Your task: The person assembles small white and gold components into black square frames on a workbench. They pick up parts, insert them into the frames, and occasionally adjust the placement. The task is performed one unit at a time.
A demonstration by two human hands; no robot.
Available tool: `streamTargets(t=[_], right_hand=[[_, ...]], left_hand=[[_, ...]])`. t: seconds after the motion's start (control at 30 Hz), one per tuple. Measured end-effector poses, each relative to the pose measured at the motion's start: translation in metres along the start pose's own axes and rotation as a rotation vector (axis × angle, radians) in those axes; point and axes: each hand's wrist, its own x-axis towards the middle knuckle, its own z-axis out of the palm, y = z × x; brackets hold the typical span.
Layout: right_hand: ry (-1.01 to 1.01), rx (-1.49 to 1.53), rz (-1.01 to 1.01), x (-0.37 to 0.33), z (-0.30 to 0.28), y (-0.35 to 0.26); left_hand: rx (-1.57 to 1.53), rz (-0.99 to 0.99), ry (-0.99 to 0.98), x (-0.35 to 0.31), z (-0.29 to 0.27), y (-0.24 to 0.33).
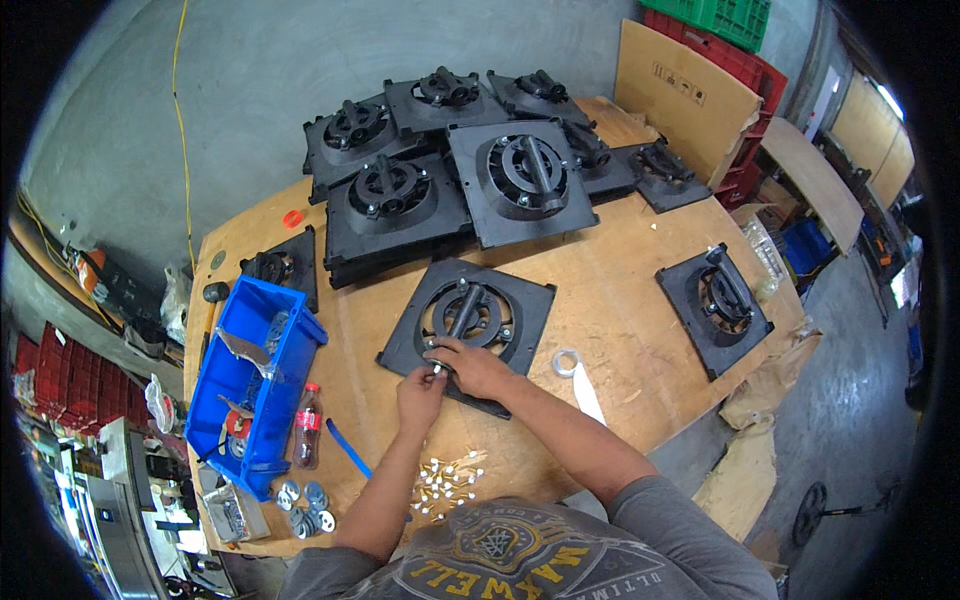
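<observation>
A black square plate (pixel 535 299) with a raised round ring and a short tube across it lies on the table in front of me. Both my hands work at its near left corner. My left hand (pixel 420 402) pinches a small pale part (pixel 437 369), too small to name, at the ring's near edge. Right beside it, my right hand (pixel 474 371) rests over the plate, its fingers curled in around the same spot; what they hold is hidden. Toward my body lies a scatter of small brass-coloured pieces with white ends (pixel 447 482).
Several similar plates (pixel 395 222) are piled at the back, and one (pixel 715 310) lies right. A blue bin (pixel 240 375), red-capped bottle (pixel 307 427), metal discs (pixel 312 510) and blue strip (pixel 348 448) are left. A tape roll (pixel 566 362) lies right of my hands.
</observation>
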Motion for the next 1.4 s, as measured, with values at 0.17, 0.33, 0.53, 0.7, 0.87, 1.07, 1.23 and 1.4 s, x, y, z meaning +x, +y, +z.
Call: streamTargets(t=[0.17, 0.33, 0.53, 0.7, 0.87, 1.07, 1.23, 1.4], right_hand=[[0.031, 0.003, -0.034, 0.0, 0.003, 0.007], [0.025, 0.01, -0.052, -0.001, 0.001, 0.004], [0.026, 0.005, -0.048, 0.001, 0.005, 0.006], [0.016, -0.004, -0.021, -0.001, 0.001, 0.003], [0.063, 0.004, -0.062, -0.003, 0.005, 0.005], [0.07, -0.002, -0.067, -0.003, 0.004, 0.005], [0.071, -0.006, -0.061, -0.003, 0.004, 0.003], [0.063, 0.005, -0.063, -0.005, 0.0, 0.0]], left_hand=[[0.114, 0.069, -0.024, -0.008, -0.007, 0.012], [-0.84, -0.624, -0.284, 0.004, -0.015, 0.013], [-0.927, -0.513, -0.241, 0.004, -0.007, -0.008], [-0.009, 0.077, 0.059, -0.003, 0.0, -0.004], [-0.019, 0.081, 0.148, -0.009, 0.0, 0.007], [-0.909, -0.614, -0.196, -0.001, -0.011, 0.016], [-0.902, -0.522, -0.172, 0.004, -0.006, 0.001], [-0.479, -0.281, -0.022, -0.001, 0.003, 0.005]])
